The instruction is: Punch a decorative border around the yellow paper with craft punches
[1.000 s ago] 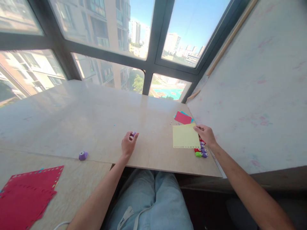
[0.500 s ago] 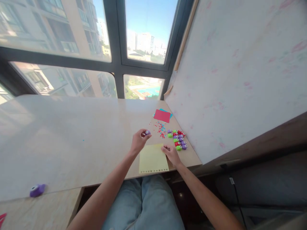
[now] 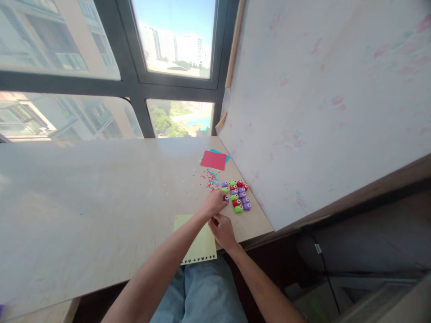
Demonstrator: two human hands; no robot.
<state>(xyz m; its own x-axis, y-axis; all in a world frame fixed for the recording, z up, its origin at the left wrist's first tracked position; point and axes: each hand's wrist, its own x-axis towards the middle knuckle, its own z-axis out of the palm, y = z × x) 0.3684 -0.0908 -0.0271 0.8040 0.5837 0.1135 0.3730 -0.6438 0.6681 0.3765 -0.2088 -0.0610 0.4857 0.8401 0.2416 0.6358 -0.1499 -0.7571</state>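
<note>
My left hand is closed on a small purple craft punch, beside the group of red, green and purple punches. Just below it, my right hand is closed at the upper right corner of a yellow sheet. Small star and heart shapes are punched along the sheet's near edge. My left forearm crosses over part of the sheet.
Red and blue paper bits are scattered beyond my hands. Behind them lie a red card and blue card on the table. A patterned wall bounds the right side; windows stand behind.
My left hand has moved right with the purple punch, up to the punch group. The view has shifted right, and the purple punch at far left has nearly left the frame.
</note>
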